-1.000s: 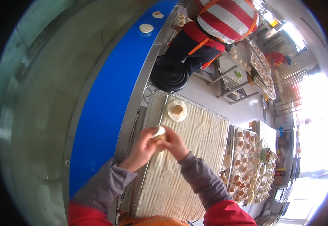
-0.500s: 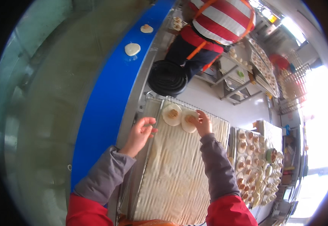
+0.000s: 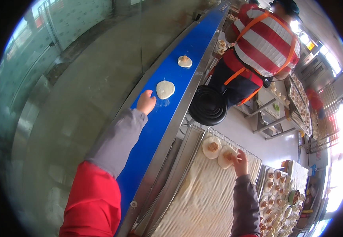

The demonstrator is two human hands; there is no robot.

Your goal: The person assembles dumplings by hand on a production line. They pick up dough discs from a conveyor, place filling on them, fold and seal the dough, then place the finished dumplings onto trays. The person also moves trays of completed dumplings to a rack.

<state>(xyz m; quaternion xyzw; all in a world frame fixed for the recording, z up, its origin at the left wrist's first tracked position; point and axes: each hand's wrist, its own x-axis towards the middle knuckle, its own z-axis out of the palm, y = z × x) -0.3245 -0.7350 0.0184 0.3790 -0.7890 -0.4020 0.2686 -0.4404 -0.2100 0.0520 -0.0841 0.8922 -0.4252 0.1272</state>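
Note:
My left hand [image 3: 146,102] is over the blue conveyor belt, beside a plain flat dough round [image 3: 165,90]. Its fingers are loosely bent with a small gap between them and hold nothing; the dough lies just past them. My right hand [image 3: 240,163] is at the far end of the lined tray [image 3: 203,193], its fingers pinching the right edge of a dough round with brown filling [image 3: 226,157]. Close by on the left lies another filled dough round [image 3: 212,147]. Further along the belt sits a dough round topped with filling [image 3: 185,61].
A black round stool [image 3: 207,104] stands beyond the tray, by a person in a striped top [image 3: 264,43]. To the right, another tray [image 3: 264,179] carries many filled dough pieces and a green bowl [image 3: 293,197]. The belt's metal edge [image 3: 179,106] runs between belt and tray.
My left hand has moved from beside the tray out over the belt, near the plain dough round. My right hand stays at the second filled round. The view has swung left.

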